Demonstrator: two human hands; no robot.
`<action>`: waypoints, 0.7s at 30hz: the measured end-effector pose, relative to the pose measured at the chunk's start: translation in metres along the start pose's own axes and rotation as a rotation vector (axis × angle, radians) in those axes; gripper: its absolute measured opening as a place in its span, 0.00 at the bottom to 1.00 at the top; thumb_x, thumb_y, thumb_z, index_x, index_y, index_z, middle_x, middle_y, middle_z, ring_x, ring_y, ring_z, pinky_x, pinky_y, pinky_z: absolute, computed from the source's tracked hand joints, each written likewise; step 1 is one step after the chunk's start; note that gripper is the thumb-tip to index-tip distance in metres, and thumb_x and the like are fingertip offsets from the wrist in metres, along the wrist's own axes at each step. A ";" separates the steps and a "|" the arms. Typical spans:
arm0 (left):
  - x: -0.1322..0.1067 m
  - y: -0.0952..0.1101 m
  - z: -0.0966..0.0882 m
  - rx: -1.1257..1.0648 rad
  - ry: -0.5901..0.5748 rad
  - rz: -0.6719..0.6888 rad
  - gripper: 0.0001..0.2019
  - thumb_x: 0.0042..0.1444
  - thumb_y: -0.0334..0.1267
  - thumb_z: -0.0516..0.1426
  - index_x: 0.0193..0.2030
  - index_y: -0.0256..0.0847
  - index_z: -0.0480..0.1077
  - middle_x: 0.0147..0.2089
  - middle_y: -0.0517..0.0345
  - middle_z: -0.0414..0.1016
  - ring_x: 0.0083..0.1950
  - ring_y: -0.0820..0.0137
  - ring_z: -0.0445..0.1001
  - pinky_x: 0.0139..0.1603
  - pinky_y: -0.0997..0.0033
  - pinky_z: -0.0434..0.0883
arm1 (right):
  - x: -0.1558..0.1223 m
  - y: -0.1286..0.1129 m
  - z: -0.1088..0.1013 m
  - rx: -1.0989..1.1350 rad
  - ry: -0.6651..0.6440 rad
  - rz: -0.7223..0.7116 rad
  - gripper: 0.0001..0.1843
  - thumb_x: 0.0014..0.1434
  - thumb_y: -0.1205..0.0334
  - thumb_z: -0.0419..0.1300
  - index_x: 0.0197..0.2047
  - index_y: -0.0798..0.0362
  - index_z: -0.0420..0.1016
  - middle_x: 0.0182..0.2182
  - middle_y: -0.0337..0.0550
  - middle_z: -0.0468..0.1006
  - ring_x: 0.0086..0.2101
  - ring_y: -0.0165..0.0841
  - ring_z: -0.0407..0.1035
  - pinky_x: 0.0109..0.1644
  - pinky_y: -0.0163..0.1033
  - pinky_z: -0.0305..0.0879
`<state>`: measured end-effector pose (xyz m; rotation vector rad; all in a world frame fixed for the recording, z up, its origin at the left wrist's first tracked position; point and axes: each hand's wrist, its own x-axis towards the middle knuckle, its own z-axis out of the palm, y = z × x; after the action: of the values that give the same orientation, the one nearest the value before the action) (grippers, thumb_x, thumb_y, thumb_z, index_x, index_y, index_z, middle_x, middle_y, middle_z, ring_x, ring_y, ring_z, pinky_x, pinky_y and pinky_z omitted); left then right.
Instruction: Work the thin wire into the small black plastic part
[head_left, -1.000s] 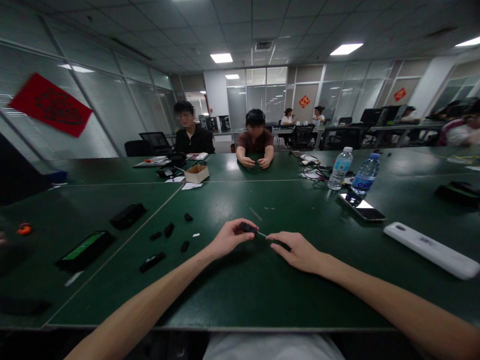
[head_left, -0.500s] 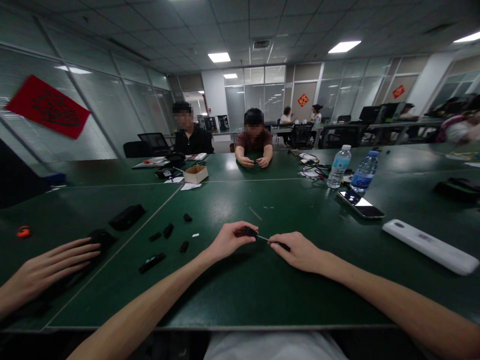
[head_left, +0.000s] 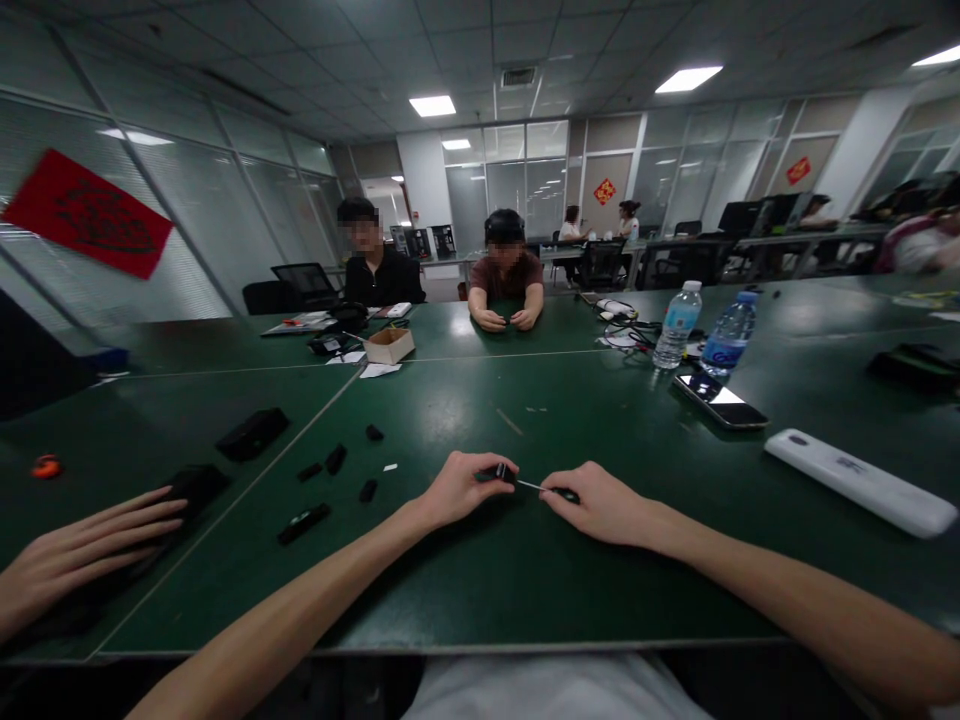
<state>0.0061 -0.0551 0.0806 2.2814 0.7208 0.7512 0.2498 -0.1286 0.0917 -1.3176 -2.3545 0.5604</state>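
We hold a small black part (head_left: 505,473) in the left hand (head_left: 459,488), pinched between thumb and fingers over the green table (head_left: 480,580). In the right hand (head_left: 592,503) we grip a screwdriver (head_left: 530,485) by its dark handle, fingers closed around it. The thin metal shaft points left, its tip at the right-hand end of the part; we cannot tell whether tip and part are engaged.

To the left of the left hand we find 4 small black pieces (head_left: 336,459), 1 longer black piece (head_left: 304,523) and 1 white scrap (head_left: 390,467). Farther left, a co-worker's hand (head_left: 97,550) lies over a dark case (head_left: 199,487), near a black block (head_left: 253,434).

To the right of the right hand we locate a white elongated case (head_left: 859,482), a smartphone (head_left: 720,402) and 2 upright water bottles (head_left: 679,330). Across the table we see 2 seated people (head_left: 506,268).
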 end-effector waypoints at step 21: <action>0.002 0.003 -0.005 -0.606 -0.012 -0.110 0.11 0.51 0.34 0.64 0.41 0.34 0.74 0.42 0.49 0.79 0.44 0.64 0.77 0.48 0.65 0.71 | 0.002 0.000 0.015 0.619 -0.081 0.144 0.20 0.63 0.46 0.53 0.41 0.55 0.76 0.20 0.33 0.61 0.18 0.24 0.55 0.18 0.29 0.49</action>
<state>0.0053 -0.0543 0.0865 1.6831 0.5165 0.7753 0.2416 -0.1291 0.0791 -1.1771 -1.9053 1.2801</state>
